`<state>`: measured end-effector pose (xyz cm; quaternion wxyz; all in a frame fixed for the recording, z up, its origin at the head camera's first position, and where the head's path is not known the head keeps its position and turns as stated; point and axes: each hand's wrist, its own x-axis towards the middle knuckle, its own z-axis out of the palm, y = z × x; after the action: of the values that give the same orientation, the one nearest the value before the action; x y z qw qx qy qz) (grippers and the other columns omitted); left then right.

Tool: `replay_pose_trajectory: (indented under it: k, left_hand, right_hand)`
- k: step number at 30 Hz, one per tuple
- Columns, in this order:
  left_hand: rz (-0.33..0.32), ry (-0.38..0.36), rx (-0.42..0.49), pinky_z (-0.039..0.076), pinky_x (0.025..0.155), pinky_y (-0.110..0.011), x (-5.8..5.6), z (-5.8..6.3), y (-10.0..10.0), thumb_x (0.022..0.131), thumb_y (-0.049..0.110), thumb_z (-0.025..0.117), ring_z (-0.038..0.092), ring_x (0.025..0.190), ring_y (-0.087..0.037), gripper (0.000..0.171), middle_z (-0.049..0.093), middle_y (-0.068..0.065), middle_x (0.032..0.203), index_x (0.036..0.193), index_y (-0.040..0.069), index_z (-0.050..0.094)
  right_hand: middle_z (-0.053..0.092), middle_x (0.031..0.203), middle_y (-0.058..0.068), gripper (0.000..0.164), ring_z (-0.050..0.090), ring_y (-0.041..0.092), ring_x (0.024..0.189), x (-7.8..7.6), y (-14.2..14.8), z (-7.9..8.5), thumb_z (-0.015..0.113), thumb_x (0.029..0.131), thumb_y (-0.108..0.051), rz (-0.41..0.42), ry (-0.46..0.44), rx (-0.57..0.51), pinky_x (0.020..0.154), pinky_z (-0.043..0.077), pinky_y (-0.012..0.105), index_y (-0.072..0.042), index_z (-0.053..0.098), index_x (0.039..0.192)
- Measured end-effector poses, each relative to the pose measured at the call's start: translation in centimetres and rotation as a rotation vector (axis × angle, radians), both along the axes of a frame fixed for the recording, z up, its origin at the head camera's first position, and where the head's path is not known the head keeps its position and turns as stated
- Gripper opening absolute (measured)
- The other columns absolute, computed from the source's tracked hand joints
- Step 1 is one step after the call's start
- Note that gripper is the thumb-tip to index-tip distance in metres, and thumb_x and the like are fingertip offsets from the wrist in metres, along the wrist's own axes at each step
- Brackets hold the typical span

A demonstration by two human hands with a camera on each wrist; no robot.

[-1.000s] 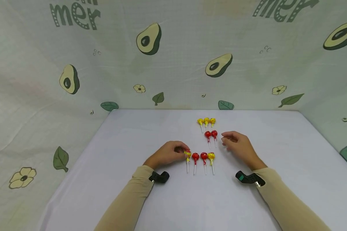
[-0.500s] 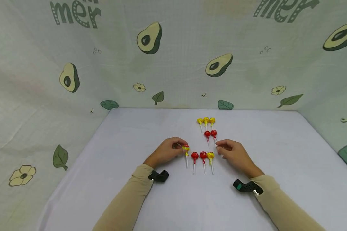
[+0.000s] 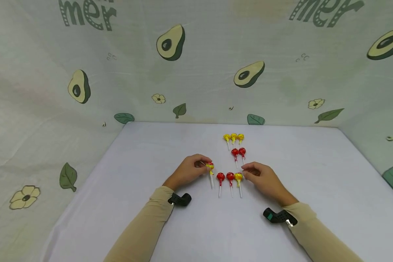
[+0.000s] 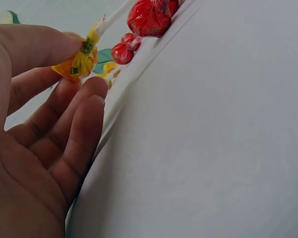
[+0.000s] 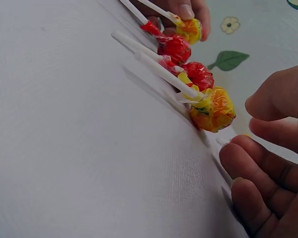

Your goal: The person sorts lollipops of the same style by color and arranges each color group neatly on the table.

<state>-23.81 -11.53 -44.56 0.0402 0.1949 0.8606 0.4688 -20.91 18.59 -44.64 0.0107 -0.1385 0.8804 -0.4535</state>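
Between thumb and fingers, my left hand [image 3: 190, 171] pinches a yellow-and-red wrapped lollipop [image 4: 75, 65] by its head, its white stick pointing toward me in the head view. To the right of it lie two red lollipops [image 3: 220, 177] and a yellow lollipop [image 3: 238, 177], side by side with sticks toward me. My right hand [image 3: 261, 179] is just right of that yellow lollipop. In the right wrist view its thumb and fingers are spread apart beside the yellow head [image 5: 216, 111], with nothing between them.
Farther back on the white table [image 3: 157, 145], two red lollipops [image 3: 235, 152] lie in a pair. Behind them is a row of three yellow lollipops [image 3: 234, 137]. A cloth printed with avocados [image 3: 171, 43] hangs behind the table.
My left hand has shifted the pinched lollipop slightly away from me and left, out of line with the others. My right hand has come nearer and leftward, from beside the red pair toward the yellow lollipop.
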Motion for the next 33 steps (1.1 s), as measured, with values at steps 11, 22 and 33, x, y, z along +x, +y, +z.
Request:
replay_pose_trajectory:
  k: [11, 22, 33]
  left_hand:
    - [0.042, 0.048, 0.042, 0.053, 0.084, -0.029, -0.1, -0.5, -0.1, 0.092, 0.019, 0.074, 0.062, 0.094, -0.01, 0.025, 0.065, 0.009, 0.107, 0.117, 0.019, 0.071]
    - [0.099, 0.089, 0.099, 0.052, 0.085, -0.031, -0.4, -0.4, -0.1, 0.091, 0.015, 0.075, 0.063, 0.094, -0.013, 0.025, 0.065, 0.005, 0.107, 0.116, 0.015, 0.071]
    - [0.086, 0.013, 0.083, 0.052, 0.084, -0.032, -1.4, -0.4, 0.6, 0.092, 0.024, 0.073, 0.064, 0.095, -0.01, 0.026, 0.069, 0.009, 0.107, 0.118, 0.02, 0.072]
  right_hand:
    - [0.069, 0.105, 0.001, 0.026, 0.061, 0.018, 0.092, 0.4, -0.3, -0.3, 0.07, 0.095, -0.019, 0.008, 0.009, 0.048, 0.077, 0.051, 0.032, -0.01, 0.069, 0.119]
    - [0.068, 0.103, -0.002, 0.026, 0.06, 0.016, 0.091, 0.1, -0.7, -0.4, 0.072, 0.093, -0.021, 0.024, 0.042, 0.066, 0.079, 0.05, 0.033, -0.012, 0.07, 0.117]
    - [0.065, 0.097, -0.002, 0.027, 0.058, 0.017, 0.088, 0.4, -0.6, -0.6, 0.073, 0.092, -0.021, 0.023, 0.026, 0.087, 0.077, 0.049, 0.032, -0.012, 0.07, 0.117]
